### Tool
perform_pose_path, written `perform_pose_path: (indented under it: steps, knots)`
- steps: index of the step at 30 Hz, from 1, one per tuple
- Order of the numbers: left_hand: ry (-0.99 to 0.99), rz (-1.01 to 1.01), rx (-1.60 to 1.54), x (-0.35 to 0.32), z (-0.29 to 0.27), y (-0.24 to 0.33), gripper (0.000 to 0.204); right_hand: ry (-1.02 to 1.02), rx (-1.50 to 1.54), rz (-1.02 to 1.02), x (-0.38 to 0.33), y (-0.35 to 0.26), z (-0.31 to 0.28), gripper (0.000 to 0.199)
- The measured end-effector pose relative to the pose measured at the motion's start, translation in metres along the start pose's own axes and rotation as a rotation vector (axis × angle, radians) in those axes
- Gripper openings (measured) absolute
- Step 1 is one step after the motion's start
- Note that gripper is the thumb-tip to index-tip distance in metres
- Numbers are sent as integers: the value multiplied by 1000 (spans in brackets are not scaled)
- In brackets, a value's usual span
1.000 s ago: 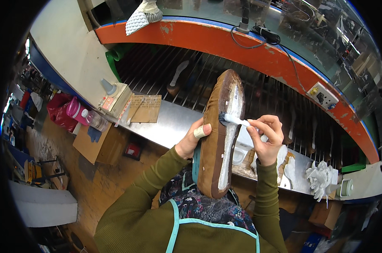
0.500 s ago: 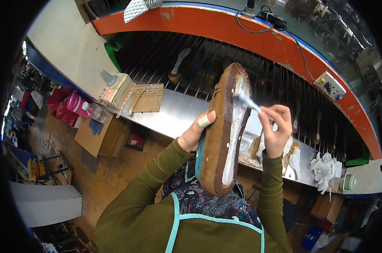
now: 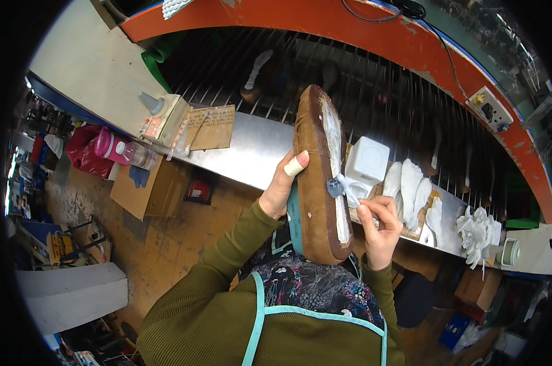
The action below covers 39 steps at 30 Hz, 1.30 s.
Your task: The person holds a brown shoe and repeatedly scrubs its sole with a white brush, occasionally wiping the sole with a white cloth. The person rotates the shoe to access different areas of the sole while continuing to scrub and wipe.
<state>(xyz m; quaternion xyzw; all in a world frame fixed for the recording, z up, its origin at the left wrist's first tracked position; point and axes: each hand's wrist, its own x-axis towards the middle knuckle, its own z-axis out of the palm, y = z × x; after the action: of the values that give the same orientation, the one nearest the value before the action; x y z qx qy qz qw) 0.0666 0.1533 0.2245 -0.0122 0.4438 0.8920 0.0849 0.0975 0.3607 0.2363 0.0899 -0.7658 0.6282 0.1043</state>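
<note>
My left hand (image 3: 279, 190) grips a brown suede shoe upper (image 3: 312, 152) in front of me, toe pointing away. Its thumb, wrapped in pale tape, presses the side; the other fingers are hidden behind. A teal shoe last (image 3: 295, 221) shows along the shoe's left edge. Down the underside runs a whitish strip (image 3: 332, 131), framed by a dark brown border. My right hand (image 3: 381, 230) pinches a small brush (image 3: 351, 194) with a pale handle. The brush's dark bluish head touches the border and strip about midway along the shoe.
Behind the metal ledge (image 3: 245, 149) a rod rack (image 3: 398, 91) holds scattered shoe parts. To the right are a white container (image 3: 367, 160), white sole-shaped pieces (image 3: 410, 186) and a white bundle (image 3: 476, 235). Cardboard (image 3: 212, 127) and a boxy device (image 3: 164, 125) sit left.
The brush has moved from near the toe down to the middle of the shoe, my right hand going with it. The shoe has shifted slightly left and turned a little.
</note>
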Motion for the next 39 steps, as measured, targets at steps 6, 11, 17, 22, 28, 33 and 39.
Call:
perform_pose_path:
  steps: [6, 11, 17, 22, 28, 33, 39]
  knots:
    - [12, -7, 95, 0, 1, -2, 81, 89, -164, -49, 11, -6, 5, 14]
    - [-2, -7, 119, -1, 3, 1, 81, 137, -358, -201, 23, -10, 6, 16]
    - [-32, 11, 23, -2, 1, 6, 71, 190, -419, -314, 33, -10, 8, 19]
    - [-27, 25, 136, -1, 0, 9, 76, 48, -207, -250, 41, -5, 6, 19]
    - [-21, 52, 133, 1, -4, 11, 73, -91, -200, -233, 33, 2, -6, 18]
    - [-46, 45, 60, 6, -9, 15, 66, -103, -182, -197, 18, 5, -9, 18]
    - [-38, 58, 119, 9, -9, 16, 65, -121, -176, -128, 2, 3, -14, 18]
